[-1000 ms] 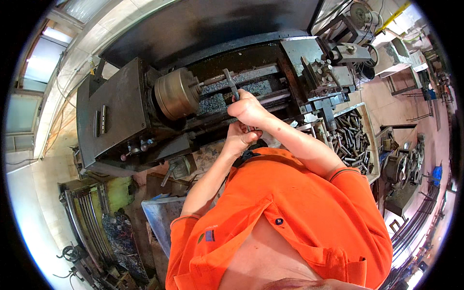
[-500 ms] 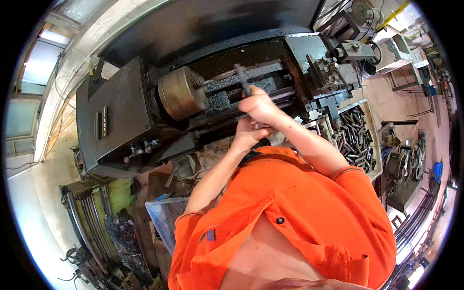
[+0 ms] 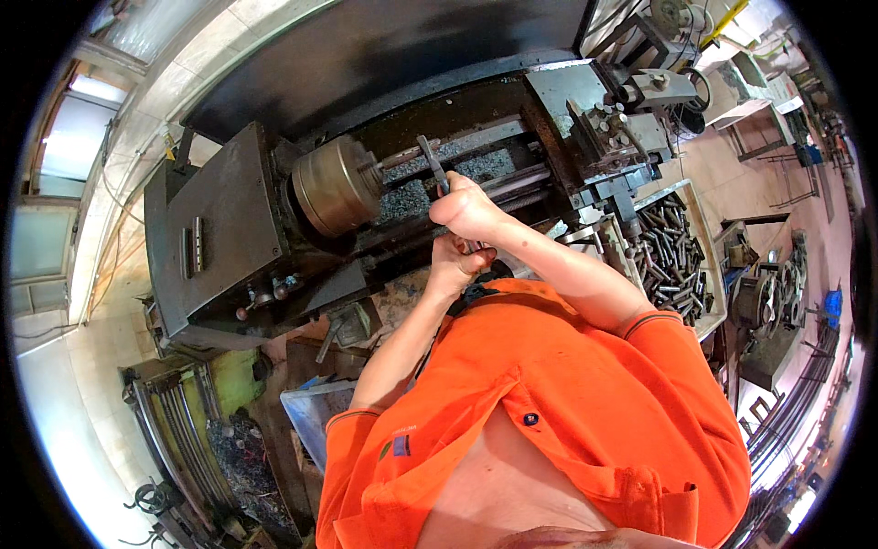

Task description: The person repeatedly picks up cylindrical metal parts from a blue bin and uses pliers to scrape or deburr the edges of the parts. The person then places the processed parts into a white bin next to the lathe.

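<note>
My right hand is closed round a narrow grey metal tool, which slants up and away from the fist. Its exact kind I cannot make out. The tool's far tip reaches beside a thin metal rod near the chuck of a lathe. Just below the right fist, close to my waist, my left hand has its fingers curled in. Something small and shiny shows at those fingers, largely hidden by the right wrist.
Grey metal chips lie in the lathe bed. On the right are the tool post and a tray heaped with metal pieces. A dark splash guard stands behind. Control levers stick out below the headstock.
Both hands appear slightly further left, and the tool now tilts more to the left at its far end. The whole view has shifted a little. The grip of the right hand is unchanged.
</note>
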The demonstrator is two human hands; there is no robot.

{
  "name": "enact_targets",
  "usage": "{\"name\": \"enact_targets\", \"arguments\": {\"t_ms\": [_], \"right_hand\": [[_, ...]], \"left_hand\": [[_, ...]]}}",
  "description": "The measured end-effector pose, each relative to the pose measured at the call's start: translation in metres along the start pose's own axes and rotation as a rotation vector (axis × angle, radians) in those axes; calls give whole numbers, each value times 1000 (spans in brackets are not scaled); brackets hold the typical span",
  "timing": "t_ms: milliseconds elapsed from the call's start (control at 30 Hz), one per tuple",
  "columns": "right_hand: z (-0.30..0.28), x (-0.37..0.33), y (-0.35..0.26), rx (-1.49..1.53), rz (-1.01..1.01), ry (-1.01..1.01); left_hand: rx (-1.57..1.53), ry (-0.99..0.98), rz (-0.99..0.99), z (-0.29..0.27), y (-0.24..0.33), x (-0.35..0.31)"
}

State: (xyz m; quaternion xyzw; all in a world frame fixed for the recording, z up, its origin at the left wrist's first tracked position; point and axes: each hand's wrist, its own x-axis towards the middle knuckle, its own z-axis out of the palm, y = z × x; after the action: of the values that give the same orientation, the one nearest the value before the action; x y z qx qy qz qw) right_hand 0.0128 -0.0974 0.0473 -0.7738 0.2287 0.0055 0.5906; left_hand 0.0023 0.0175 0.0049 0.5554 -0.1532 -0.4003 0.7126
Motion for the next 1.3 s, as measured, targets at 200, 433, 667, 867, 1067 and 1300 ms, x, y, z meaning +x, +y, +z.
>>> {"name": "enact_targets", "arguments": {"t_ms": [200,433,667,867,1067,1300], "right_hand": [[-2,0,1,-2,-50,40],[0,5,7,-47,13,52],[-21,4,15,-131,-99,-67],[0,10,7,-74,-5,18],[-18,7,18,-27,12,22],[-2,13,17,-45,-83,-24]], "left_hand": [[-77,22,45,7,-7,5],[74,72,0,5,-4,4],[-24,48,11,20,-8,11],[17,56,-15,0,-10,6],[-20,8,27,17,-17,15],[-14,26,-39,-1,-15,4]]}}
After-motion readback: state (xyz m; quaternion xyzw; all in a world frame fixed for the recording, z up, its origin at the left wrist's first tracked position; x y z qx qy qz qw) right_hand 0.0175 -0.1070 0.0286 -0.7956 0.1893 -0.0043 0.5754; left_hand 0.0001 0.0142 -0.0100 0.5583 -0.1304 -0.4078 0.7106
